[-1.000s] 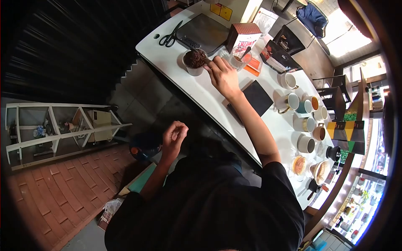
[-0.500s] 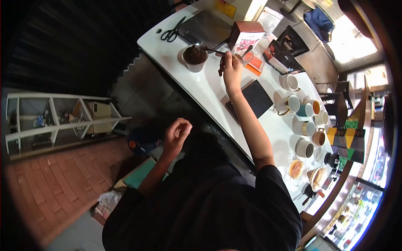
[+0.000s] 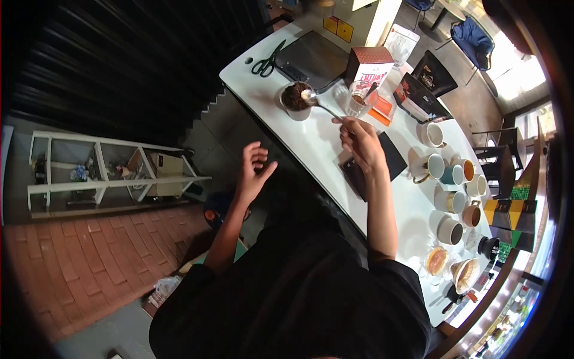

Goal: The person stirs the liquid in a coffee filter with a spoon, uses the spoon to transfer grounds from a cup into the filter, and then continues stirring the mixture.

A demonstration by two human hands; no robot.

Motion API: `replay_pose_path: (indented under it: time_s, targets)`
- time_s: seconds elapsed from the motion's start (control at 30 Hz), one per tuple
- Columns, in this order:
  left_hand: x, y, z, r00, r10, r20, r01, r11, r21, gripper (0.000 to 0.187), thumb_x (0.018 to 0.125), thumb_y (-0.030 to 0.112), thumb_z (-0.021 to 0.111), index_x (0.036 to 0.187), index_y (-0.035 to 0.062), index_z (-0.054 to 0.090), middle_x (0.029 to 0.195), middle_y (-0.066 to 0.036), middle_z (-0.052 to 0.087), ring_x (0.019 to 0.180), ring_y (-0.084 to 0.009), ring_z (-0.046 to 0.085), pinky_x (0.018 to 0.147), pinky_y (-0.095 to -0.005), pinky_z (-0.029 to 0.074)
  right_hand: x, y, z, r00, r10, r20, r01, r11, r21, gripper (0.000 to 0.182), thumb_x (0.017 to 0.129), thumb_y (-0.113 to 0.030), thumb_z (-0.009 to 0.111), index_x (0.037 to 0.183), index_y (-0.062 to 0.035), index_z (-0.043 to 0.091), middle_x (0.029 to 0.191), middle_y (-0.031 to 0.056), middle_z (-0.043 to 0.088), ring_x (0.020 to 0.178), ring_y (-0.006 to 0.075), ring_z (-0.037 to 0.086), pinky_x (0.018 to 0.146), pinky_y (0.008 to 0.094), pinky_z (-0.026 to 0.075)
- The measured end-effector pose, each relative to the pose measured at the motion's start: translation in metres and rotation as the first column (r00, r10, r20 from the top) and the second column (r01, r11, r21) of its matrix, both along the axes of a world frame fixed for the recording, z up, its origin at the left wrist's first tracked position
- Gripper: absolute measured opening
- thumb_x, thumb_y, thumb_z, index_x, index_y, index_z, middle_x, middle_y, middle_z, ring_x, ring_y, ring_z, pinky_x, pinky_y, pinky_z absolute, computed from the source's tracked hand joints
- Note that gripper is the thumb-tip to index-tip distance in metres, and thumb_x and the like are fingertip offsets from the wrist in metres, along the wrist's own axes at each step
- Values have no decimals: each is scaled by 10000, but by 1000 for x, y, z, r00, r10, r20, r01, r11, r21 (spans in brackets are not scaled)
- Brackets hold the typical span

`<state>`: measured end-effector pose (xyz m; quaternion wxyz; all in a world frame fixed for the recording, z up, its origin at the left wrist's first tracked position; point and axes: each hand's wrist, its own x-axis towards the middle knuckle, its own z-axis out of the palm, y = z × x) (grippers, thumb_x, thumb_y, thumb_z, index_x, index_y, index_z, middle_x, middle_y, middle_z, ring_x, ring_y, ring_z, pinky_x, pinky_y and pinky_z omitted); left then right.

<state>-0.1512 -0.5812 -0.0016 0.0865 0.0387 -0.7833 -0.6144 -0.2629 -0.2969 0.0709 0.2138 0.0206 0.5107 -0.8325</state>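
Note:
My right hand (image 3: 362, 145) is closed around the handle of a metal spoon (image 3: 326, 109). The spoon's bowl is at the right rim of a white cup (image 3: 296, 112) filled with dark brown, crumbly stuff (image 3: 293, 96). Just beyond my right hand stands a clear glass (image 3: 357, 107) with another spoon leaning in it. My left hand (image 3: 256, 170) hovers off the table's front edge, fingers apart and holding nothing.
Black scissors (image 3: 268, 61) and a dark flat tray (image 3: 314, 57) lie at the far end. A patterned box (image 3: 369, 63) stands behind the glass. A black flat device (image 3: 390, 157) lies near my right forearm. Several cups (image 3: 451, 175) crowd the right side.
My right hand has drawn back from the cup, with the spoon still in it, uncovering the glass. My left hand's curled fingers have spread. The whole view has shifted.

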Motion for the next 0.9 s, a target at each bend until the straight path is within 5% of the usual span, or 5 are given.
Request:
replay_pose_path:
  time_s: [0.13, 0.3, 0.57, 0.7, 0.9]
  targets:
    - [-100, -22, -23, 973, -203, -111, 181, 966, -183, 971, 768, 170, 862, 1518, 109, 249, 1386, -128, 484, 1261, -255, 502, 1018, -412, 420, 9, 3, 2, 999, -8, -40, 12, 995, 98, 253, 1049, -189, 514, 1078, 23, 649, 741, -42, 452, 583, 34, 355, 514, 210, 294]
    - [-196, -37, -20, 811, -576, -106, 534, 801, -270, 1136, 733, 230, 899, 1575, 100, 149, 1541, -182, 376, 1416, -323, 396, 1173, -433, 329, 37, -34, 4, 991, -129, -41, 135, 930, 341, 202, 1061, -185, 460, 1028, -61, 617, 654, -76, 374, 560, 37, 325, 521, 219, 282]
    - [-234, -20, -40, 691, -700, -179, 683, 714, -154, 947, 655, 222, 958, 1411, 10, 428, 1323, -148, 601, 1238, -265, 585, 1058, -395, 471, 52, -86, -13, 963, -267, -49, 236, 735, 636, 276, 1061, -240, 514, 884, -28, 519, 615, -14, 426, 536, 71, 363, 492, 296, 293]
    - [-220, -6, -55, 764, -604, -227, 605, 792, -74, 977, 636, 257, 965, 1392, -7, 406, 1312, -183, 560, 1206, -326, 577, 1025, -438, 476, 44, -101, 3, 918, -208, -337, 393, 381, 837, 236, 1053, -184, 485, 924, 12, 510, 709, 271, 525, 682, 480, 507, 606, 465, 403]
    - [-184, 26, -63, 862, -376, -340, 313, 922, -227, 963, 635, 277, 965, 1351, -5, 387, 1242, -172, 561, 1139, -311, 598, 965, -436, 492, 39, -98, -6, 900, -19, -435, 423, 276, 863, 95, 1020, -94, 502, 1041, -1, 501, 793, 292, 610, 744, 503, 600, 626, 535, 445]
